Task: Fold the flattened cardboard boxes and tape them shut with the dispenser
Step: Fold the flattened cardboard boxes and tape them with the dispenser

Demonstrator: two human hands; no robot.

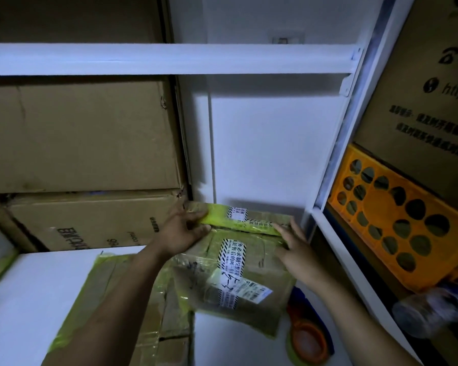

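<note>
Far left: two brown cartons (77, 136) stand stacked against the back, the lower one printed on its front. Before them lies a white table (24, 299).

Left of centre: a flat box (111, 299), edged with yellow-green tape, lies on the table. It runs under the left forearm and partly under the box in work.

Centre: the box (251, 262) rests on the table near the back wall, overlapping the flat box. It is brown, wrapped in clear film, and carries striped tape and a white label (251, 289). Its far flap (249, 220), banded in yellow-green tape, stands raised along the far edge.

Left hand (180, 231): at the left end of the flap. The fingers curl over the top of the flap with the thumb beneath, so the flap is pinched between them.

Right hand (296, 249): at the right end of the flap. The fingers are straight and spread and lie flat against the box's right side. Nothing is held in it.

Lower right of centre: the dispenser (307, 339), orange with a dark blue part, lies on the table just beside the box's near right corner, partly hidden by the right forearm. Neither hand touches it.

Right: a white rack post (331, 167) rises beside the box. Beyond it an orange crate (397, 220) with round holes leans under a printed carton (434, 88). A clear bottle (434, 310) lies below the crate.
</note>
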